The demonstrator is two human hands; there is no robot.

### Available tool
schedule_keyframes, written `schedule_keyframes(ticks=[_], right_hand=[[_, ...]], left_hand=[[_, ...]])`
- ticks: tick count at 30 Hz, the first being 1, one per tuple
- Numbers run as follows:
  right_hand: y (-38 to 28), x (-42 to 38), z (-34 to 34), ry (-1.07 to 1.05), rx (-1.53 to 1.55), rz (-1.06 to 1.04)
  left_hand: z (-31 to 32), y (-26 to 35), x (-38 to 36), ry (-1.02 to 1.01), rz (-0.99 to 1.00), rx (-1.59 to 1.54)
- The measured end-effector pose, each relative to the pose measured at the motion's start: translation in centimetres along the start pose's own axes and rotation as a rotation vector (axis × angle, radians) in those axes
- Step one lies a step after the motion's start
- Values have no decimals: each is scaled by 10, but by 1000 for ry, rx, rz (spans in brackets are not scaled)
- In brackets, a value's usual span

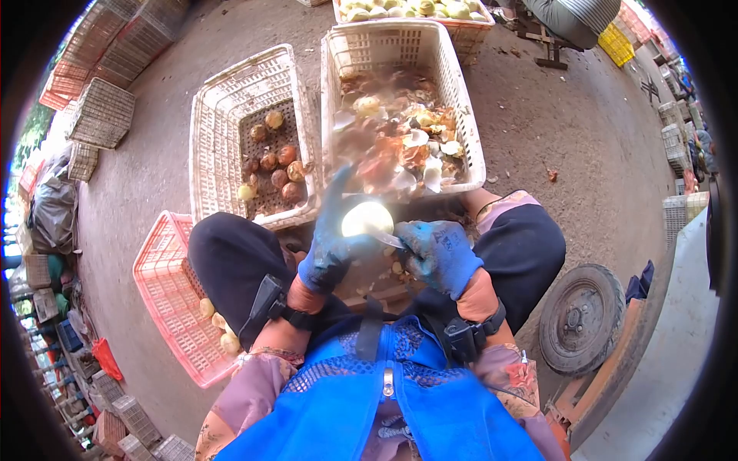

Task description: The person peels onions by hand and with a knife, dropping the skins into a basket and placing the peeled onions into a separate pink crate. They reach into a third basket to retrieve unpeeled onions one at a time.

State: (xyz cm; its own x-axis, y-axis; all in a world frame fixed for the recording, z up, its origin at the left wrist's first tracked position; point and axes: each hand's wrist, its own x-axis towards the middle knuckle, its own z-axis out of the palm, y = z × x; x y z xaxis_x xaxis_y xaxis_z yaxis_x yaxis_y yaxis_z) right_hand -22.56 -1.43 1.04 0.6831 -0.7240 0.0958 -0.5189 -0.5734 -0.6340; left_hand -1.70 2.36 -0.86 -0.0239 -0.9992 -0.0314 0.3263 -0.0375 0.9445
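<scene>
My left hand (332,238), in a blue glove, is closed around a pale peeled onion (367,220), which looks very bright in the light. My right hand (440,252), gloved too, grips a small knife (387,239) whose blade lies against or just beside the onion's lower right side. Beyond my hands stands a white crate (470,146) with onion skins and scraps in it, partly blurred. To its left, another white crate (211,146) has several brown unpeeled onions (287,155) on its bottom.
A pink crate (165,307) with several peeled onions (229,343) stands by my left knee. A crate of peeled onions (415,9) is at the far end. To the right are a wheel (582,319) and a seated person's leg (565,19). Stacked crates (115,46) stand far left.
</scene>
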Motion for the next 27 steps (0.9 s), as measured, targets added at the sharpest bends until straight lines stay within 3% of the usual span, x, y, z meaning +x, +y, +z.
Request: schedule_keyframes(ticks=[3, 5, 9, 11, 13, 14, 15, 17, 18, 21, 23, 27], right_hand=[[-4, 2, -3, -85, -122, -30], [-5, 3, -4, -130, -170, -29], [19, 3, -7, -108, -248, 128], [28, 0, -8, -74, -244, 153], [8, -5, -18, 110, 496, 279], [5, -9, -16, 113, 637, 184], [1, -7, -18, 114, 636, 183], [-9, -6, -24, -145, 277, 31], [-8, -5, -17, -119, 96, -92], [-10, -5, -19, -191, 140, -25], [-11, -4, -17, -184, 78, -32], [-11, -7, -16, -187, -9, -38]], left_hand=[[-2, 1, -1, 36, -35, 32], [0, 8, -1, 57, -164, 30], [-1, -5, -5, -23, -67, 107], [7, -2, -8, -1, -66, -33], [9, 10, -9, 23, -106, -70], [7, 13, -8, 31, -151, -96], [5, 14, -7, 30, -149, -96], [3, 11, -6, -39, -125, -163], [1, 8, -7, -39, -123, -165], [-4, 0, -10, -73, -57, -150], [-5, 0, -12, -31, -166, -136], [0, 3, -14, -22, -171, -126]])
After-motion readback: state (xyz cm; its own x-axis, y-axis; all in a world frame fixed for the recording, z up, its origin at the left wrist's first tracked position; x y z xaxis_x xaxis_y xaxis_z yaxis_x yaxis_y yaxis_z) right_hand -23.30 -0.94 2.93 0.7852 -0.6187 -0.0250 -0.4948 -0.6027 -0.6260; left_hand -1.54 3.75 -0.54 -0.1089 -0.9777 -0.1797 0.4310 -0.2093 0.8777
